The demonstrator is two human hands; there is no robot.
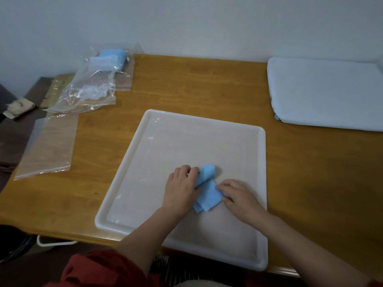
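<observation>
Blue cloth half-rolled on a white tray — both hands on it.
On the cloth's rolled upper end the left hand curled its fingers in a grip, while the right hand bent its fingers onto the flat lower part and pinched its right edge. The cloth lay near the middle of the tray, which sat on a wooden table. At the table's far left lay a heap of clear plastic bags with white labels — their print was too blurred to read — and one held a folded blue piece. A flat clear bag lay nearer, left of the tray. A pale folded pad lay at the far right.
</observation>
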